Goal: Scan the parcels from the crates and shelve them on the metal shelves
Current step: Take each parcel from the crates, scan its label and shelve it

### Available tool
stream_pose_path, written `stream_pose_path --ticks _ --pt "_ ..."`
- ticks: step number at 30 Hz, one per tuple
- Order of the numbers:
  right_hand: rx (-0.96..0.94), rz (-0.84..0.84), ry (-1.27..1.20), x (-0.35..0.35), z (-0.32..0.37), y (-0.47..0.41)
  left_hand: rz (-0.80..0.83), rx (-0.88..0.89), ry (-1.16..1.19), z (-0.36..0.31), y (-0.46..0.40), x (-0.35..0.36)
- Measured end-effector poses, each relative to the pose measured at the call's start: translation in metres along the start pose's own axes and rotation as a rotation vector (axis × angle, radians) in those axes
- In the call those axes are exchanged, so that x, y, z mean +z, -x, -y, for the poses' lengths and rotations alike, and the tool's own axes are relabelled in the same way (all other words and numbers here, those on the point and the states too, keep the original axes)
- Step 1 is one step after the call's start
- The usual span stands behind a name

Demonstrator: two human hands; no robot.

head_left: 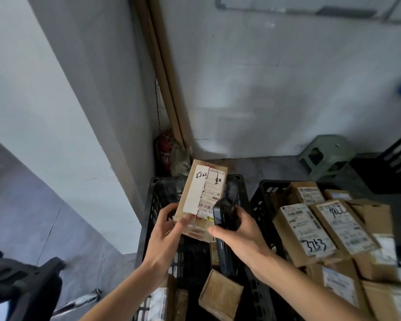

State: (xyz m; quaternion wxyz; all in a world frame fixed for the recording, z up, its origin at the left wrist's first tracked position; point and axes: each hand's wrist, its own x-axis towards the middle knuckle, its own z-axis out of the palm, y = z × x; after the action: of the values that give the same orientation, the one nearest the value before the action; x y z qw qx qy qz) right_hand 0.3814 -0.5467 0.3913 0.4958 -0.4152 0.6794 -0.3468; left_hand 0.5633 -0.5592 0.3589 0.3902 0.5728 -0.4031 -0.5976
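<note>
My left hand (166,230) grips the near end of a long brown cardboard parcel (198,193) with a white label and handwritten numbers, held up over a black plastic crate (153,200). My right hand (239,235) holds a black handheld scanner (222,221) right beside the parcel's label, its top close to the barcode. Low in that crate lie a few more parcels, among them a small brown box (220,295). A second black crate (264,193) to the right is packed with several labelled cardboard parcels (310,230).
A white wall and pillar stand close behind the crates. A red fire extinguisher (164,154) and long cardboard tubes (164,77) fill the corner. A green plastic stool (324,156) sits at the back right, a black frame (398,154) beyond it. A dark object (21,281) lies at the lower left.
</note>
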Motion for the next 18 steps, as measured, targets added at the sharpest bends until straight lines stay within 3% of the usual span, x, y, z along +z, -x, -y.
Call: stream_pose_path --ticks 18 --pt "-0.127 -0.040 0.087 -0.079 0.042 0.180 0.050 0.062 0.038 -0.072 0.171 0.035"
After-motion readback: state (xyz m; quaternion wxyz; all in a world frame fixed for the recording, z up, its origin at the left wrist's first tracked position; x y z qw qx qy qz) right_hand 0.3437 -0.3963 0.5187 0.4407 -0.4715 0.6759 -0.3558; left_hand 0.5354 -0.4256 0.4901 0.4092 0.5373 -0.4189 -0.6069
